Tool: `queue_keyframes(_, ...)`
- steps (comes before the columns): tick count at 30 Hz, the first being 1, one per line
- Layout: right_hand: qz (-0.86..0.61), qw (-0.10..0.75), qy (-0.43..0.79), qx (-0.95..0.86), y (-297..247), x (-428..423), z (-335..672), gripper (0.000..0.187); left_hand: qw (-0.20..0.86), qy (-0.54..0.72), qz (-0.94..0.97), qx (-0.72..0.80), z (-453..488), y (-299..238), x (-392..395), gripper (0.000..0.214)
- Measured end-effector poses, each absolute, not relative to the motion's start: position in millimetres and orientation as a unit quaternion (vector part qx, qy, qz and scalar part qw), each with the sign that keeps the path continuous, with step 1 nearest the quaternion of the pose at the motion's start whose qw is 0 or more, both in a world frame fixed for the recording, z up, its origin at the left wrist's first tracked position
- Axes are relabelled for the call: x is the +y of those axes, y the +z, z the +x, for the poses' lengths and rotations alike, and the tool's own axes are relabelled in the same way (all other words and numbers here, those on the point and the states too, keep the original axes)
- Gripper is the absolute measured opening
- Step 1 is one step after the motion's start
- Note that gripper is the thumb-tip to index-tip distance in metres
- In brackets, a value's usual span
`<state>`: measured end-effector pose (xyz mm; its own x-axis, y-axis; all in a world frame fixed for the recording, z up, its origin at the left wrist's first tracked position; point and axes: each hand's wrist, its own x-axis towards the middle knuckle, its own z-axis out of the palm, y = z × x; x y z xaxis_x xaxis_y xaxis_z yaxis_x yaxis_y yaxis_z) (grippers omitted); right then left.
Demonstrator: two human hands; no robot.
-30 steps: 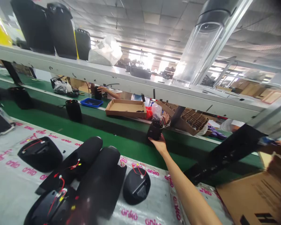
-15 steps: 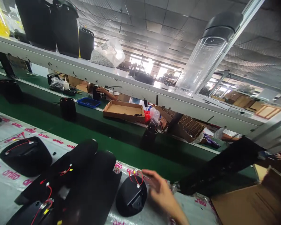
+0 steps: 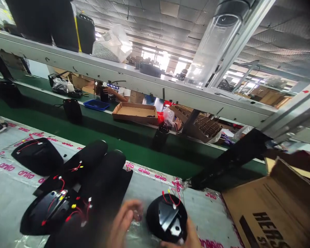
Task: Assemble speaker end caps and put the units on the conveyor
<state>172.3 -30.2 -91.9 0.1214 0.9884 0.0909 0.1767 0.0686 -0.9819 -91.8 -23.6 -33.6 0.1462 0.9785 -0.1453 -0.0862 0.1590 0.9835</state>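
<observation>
My right hand (image 3: pixel 191 236) is at the lower right edge of a rounded black plastic housing (image 3: pixel 156 213), its fingers and thumb closed around that edge. Thin red wires with white and yellow connectors rise from the housing's far side. To the left, my left hand (image 3: pixel 125 220) is slightly blurred, fingers curved and apart from the thumb, not touching the housing. Beside it lie long black covers (image 3: pixel 100 186). A second black housing with red wires (image 3: pixel 38 215) rests at the lower left, and another black shell (image 3: pixel 37 156) sits behind it.
A table covered in plastic and printed tape (image 3: pixel 206 220) borders a green conveyor belt (image 3: pixel 134 151) carrying black units (image 3: pixel 72 111). A cardboard box (image 3: pixel 250 203) stands at right. Overhead runs a shelf (image 3: pixel 150 82) with a clear bottle (image 3: pixel 209 51). Across the belt a person's hand (image 3: pixel 110 91) touches a black unit.
My right hand has gone from beside the rounded housing to gripping its near right edge; the housing is turned. My left hand has come into view. The camera view has shifted.
</observation>
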Motion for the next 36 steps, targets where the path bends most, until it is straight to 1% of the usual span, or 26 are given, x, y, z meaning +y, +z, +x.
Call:
queue_keyframes(2,-0.565,0.504,0.391,-0.523,-91,-50,187,0.085,0.601,0.422,0.482,0.478,-73,-24,-10,0.065)
queue_keyframes(4,-0.588,0.508,0.367,-0.511,-91,-65,188,0.080,0.615,0.347,0.547,0.450,-53,-10,2,0.059)
queue_keyframes(5,-0.599,0.509,0.352,-0.507,-91,-71,185,0.082,0.615,0.306,0.584,0.432,-46,-1,7,0.056)
queue_keyframes(7,-0.616,0.506,0.330,-0.506,-90,-77,176,0.093,0.599,0.247,0.645,0.405,-35,15,16,0.050)
queue_keyframes(9,-0.620,0.502,0.334,-0.502,-85,-80,170,0.100,0.576,0.223,0.678,0.399,-32,27,22,0.047)
queue_keyframes(11,-0.588,0.500,0.394,-0.499,-72,-80,173,0.104,0.563,0.216,0.686,0.406,-34,36,24,0.047)
queue_keyframes(13,-0.518,0.500,0.484,-0.498,-51,-78,184,0.110,0.564,0.210,0.687,0.407,-38,40,24,0.044)
queue_keyframes(14,-0.481,0.499,0.521,-0.499,-39,-77,192,0.110,0.566,0.206,0.688,0.404,-39,42,23,0.042)
queue_keyframes(15,-0.457,0.500,0.539,-0.500,-26,-75,200,0.104,0.567,0.199,0.692,0.399,-39,43,21,0.040)
queue_keyframes(17,-0.462,0.490,0.535,-0.510,-2,-69,215,0.077,0.559,0.182,0.703,0.400,-38,45,17,0.041)
queue_keyframes(19,-0.502,0.457,0.508,-0.531,17,-62,221,0.054,0.544,0.165,0.710,0.416,-34,48,14,0.046)
queue_keyframes(22,-0.541,0.410,0.445,-0.583,30,-56,217,0.037,0.538,0.173,0.709,0.422,-29,50,9,0.043)
queue_keyframes(25,-0.568,0.402,0.371,-0.615,22,-60,203,0.025,0.546,0.178,0.698,0.427,-24,45,3,0.041)
queue_keyframes(28,-0.599,0.413,0.304,-0.615,7,-74,191,0.021,0.547,0.210,0.680,0.440,-17,35,-3,0.045)
queue_keyframes(31,-0.613,0.425,0.256,-0.615,1,-88,188,0.025,0.574,0.264,0.661,0.405,-10,30,0,0.040)
queue_keyframes(33,-0.619,0.416,0.263,-0.612,5,-94,194,0.028,0.589,0.253,0.667,0.379,-8,34,6,0.037)
queue_keyframes(35,-0.621,0.398,0.305,-0.602,15,-91,205,0.031,0.591,0.212,0.690,0.360,-8,42,15,0.037)
queue_keyframes(36,-0.620,0.388,0.334,-0.595,21,-87,211,0.037,0.585,0.191,0.704,0.354,-8,46,18,0.038)
